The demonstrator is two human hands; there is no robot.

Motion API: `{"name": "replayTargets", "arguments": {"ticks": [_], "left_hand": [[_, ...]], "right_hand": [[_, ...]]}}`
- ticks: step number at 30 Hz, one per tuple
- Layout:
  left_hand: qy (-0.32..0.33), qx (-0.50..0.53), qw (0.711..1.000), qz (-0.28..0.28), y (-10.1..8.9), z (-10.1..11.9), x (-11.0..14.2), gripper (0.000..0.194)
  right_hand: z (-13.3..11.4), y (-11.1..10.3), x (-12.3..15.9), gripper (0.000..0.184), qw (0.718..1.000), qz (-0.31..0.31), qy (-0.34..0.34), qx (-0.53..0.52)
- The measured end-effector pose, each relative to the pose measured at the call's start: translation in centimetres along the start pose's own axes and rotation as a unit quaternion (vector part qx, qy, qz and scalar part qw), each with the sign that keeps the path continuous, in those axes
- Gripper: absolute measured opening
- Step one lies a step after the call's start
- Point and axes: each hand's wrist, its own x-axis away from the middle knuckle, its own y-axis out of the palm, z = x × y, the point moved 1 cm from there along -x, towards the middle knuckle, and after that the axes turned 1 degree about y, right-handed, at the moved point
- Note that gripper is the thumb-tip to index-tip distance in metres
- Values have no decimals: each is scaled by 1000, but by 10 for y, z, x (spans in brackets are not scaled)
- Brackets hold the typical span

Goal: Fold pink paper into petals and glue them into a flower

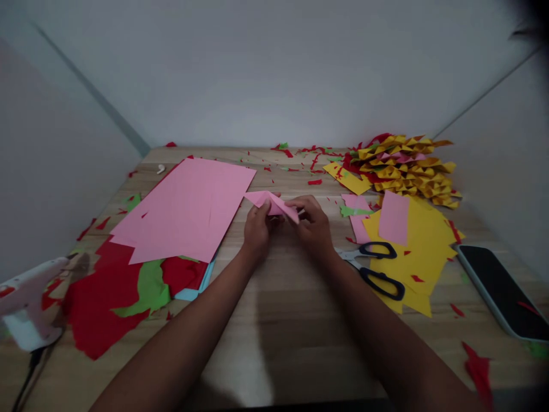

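Note:
A small folded piece of pink paper [271, 203] is held just above the wooden table [274, 320], at its middle. My left hand [256, 230] pinches the paper's near left side. My right hand [312, 224] grips its right end, fingers closed on the fold. Both forearms reach in from the bottom of the view.
Large pink sheets [189, 206] lie left, over red [98, 309], green and blue paper. Black-handled scissors [377, 269] rest on yellow sheets [420, 252] at right, with a small pink rectangle [393, 217]. Folded yellow-red pieces [403, 166] are piled back right. A phone [501, 292] and a glue gun [30, 297] sit at the edges.

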Motion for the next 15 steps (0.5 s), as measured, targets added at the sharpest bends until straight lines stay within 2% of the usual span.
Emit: {"name": "replayTargets", "arguments": {"ticks": [2, 5, 8, 15], "left_hand": [[-9, -9, 1000, -9, 0, -1, -1, 29], [-21, -19, 999, -25, -1, -4, -2, 23], [-22, -30, 999, -34, -2, -5, -1, 23], [-7, -20, 999, -36, 0, -3, 2, 31]], "right_hand": [[0, 1, 0, 12, 997, 52, 61, -18], [1, 2, 0, 34, 982, 116, 145, -42], [2, 1, -1, 43, 972, 128, 182, -79], [-2, 4, 0, 45, 964, 121, 211, -104]]}}
